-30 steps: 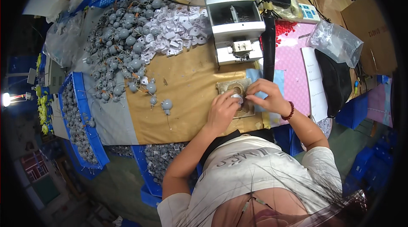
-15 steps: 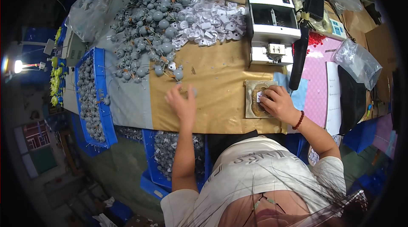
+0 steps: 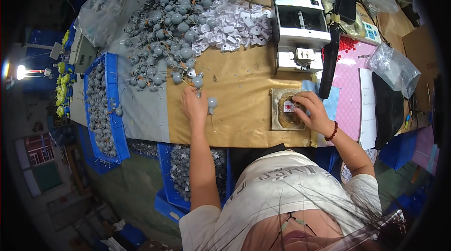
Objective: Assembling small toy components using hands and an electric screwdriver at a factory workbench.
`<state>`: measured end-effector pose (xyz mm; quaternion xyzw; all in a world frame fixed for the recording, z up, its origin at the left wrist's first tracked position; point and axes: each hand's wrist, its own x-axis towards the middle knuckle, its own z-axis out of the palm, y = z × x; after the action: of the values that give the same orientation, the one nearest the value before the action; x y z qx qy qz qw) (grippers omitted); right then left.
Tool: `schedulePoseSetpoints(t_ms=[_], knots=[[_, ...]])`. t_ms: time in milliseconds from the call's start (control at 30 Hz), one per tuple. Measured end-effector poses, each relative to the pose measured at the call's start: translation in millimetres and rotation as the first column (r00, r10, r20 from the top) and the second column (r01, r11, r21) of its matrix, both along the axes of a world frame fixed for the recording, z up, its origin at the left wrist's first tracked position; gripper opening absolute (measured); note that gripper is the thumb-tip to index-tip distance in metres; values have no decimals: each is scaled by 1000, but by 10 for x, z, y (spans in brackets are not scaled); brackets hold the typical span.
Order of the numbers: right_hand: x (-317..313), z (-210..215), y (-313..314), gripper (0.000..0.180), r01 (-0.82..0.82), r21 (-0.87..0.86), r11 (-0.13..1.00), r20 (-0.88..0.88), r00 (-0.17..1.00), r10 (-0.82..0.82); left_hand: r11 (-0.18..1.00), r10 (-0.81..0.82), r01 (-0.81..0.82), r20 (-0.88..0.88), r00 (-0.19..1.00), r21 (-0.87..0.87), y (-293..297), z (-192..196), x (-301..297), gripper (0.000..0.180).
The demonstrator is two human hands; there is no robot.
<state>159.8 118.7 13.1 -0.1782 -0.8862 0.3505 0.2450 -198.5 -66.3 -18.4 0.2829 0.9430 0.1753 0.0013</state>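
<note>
Since the earlier frame, left hand point(image 3: 194, 104) has reached up toward the grey parts pile point(image 3: 174, 25), fingers together beside one grey bulb-shaped part point(image 3: 212, 103), while right hand point(image 3: 314, 112) pinches a small white piece point(image 3: 289, 106) over the square pad point(image 3: 283, 115), centre-right.

The left hand point(image 3: 193, 104) lies flat on the brown tabletop point(image 3: 239, 82), fingers reaching toward loose grey round parts point(image 3: 198, 82) at the edge of a large heap point(image 3: 174, 21); one grey part point(image 3: 212, 103) sits just beside it. The right hand point(image 3: 314, 112) rests on a square worn pad point(image 3: 282, 110), its fingertips pinching a small white-and-red piece point(image 3: 288, 106). Beyond the pad stands a white machine point(image 3: 300, 32). Blue trays point(image 3: 101, 105) of grey parts line the tabletop's left edge.
</note>
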Motion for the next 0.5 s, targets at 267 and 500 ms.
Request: schedulePoseSetpoints(t_ms=[267,500], knots=[[25,71,35,27,45,-85,995,-92,994,-52,830,-325,194,170,930,523,249,712,300,7],[-17,67,12,21,51,-212,976,-110,991,-75,687,-608,222,381,696,692,345,956,633,11]])
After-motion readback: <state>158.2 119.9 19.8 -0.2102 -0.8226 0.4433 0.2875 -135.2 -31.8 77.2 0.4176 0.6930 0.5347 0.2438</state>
